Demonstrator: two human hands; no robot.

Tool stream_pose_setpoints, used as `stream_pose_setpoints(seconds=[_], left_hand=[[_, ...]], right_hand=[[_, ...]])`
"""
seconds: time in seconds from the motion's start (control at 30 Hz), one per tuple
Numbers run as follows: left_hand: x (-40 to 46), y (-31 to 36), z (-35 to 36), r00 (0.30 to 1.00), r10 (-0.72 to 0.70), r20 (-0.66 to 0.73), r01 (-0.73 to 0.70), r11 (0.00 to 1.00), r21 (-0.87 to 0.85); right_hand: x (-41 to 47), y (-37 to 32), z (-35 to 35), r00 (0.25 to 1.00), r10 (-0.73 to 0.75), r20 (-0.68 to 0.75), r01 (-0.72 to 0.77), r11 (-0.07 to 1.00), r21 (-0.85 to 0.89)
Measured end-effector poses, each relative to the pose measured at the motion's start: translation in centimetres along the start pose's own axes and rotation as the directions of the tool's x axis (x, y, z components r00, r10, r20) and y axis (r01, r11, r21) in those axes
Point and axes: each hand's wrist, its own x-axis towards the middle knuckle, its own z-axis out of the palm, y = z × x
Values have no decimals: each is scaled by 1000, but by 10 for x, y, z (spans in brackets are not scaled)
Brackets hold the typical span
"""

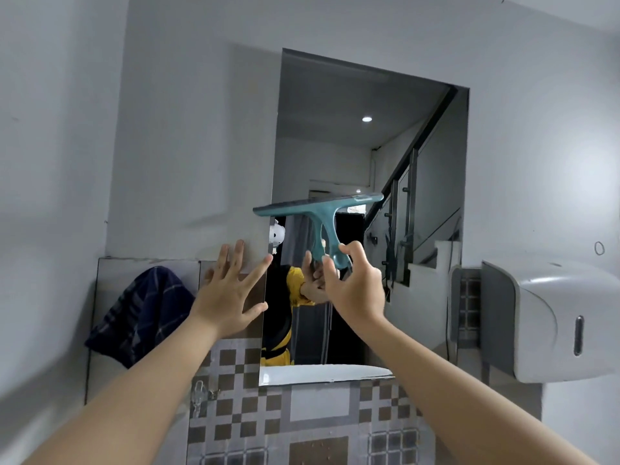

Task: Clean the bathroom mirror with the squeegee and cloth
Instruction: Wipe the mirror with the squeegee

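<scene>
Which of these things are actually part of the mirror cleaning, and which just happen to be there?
Part of the job:
mirror
teal squeegee, held in the right hand
dark checked cloth, hanging to the left
left hand, spread by the mirror's edge

Just there:
white wall dispenser
clear wall hook

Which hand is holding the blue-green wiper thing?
The right hand grips the squeegee handle; the left hand is open, fingers spread, holding nothing.
</scene>
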Motion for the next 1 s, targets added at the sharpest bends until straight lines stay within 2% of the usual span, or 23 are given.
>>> stream_pose_setpoints(seconds=[0.2, 0.57, 1.0], left_hand=[[-4, -2, 4, 1000, 2, 25, -3, 998, 56], [-3, 0, 5, 998, -35, 54, 31, 997, 66], [-4, 0, 4, 998, -35, 51, 31, 997, 74]], right_hand=[[14, 32, -21, 989, -144, 29, 147, 978, -148], [45, 74, -51, 945, -319, 75, 327, 905, -271], [50, 153, -129, 981, -190, 46, 194, 919, -342]])
